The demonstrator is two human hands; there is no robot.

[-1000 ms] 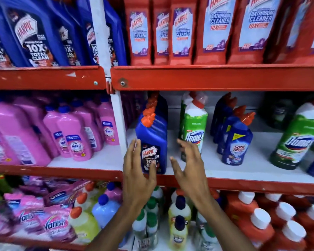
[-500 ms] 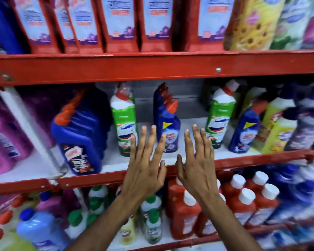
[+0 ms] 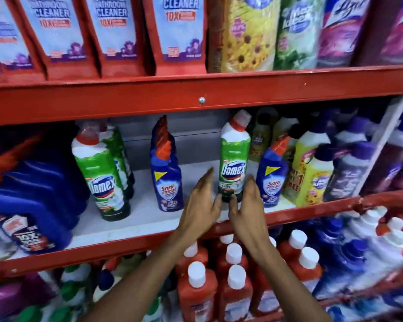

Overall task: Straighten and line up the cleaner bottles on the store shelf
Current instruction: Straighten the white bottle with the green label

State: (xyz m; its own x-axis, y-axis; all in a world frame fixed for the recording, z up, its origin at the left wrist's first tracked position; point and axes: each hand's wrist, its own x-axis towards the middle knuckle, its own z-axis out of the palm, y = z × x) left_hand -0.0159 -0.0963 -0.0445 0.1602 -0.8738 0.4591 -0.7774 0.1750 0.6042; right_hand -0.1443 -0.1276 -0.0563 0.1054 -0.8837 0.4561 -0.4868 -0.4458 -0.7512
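Observation:
A green Domex bottle [image 3: 235, 159] with a red-and-white cap stands upright on the middle shelf [image 3: 149, 219]. My left hand [image 3: 201, 205] is at its lower left and my right hand [image 3: 248, 206] at its lower right, fingers apart, flanking its base; I cannot tell whether they touch it. A blue Sani Fresh bottle [image 3: 272, 175] leans just right of it. Another row of blue Sani Fresh bottles [image 3: 166, 177] stands to the left, then a tilted row of green Domex bottles [image 3: 102, 177], then big blue Harpic jugs [image 3: 33, 205].
Yellow bottles [image 3: 312, 173] and purple bottles [image 3: 349, 173] crowd the shelf's right end. Red Harpic bathroom cleaner packs [image 3: 116, 36] fill the shelf above. Red bottles with white caps [image 3: 235, 282] stand on the shelf below, under my forearms.
The view has swung right along the shelf. Both hands moved right, from in front of the blue Sani Fresh row to either side of the single green Domex bottle.

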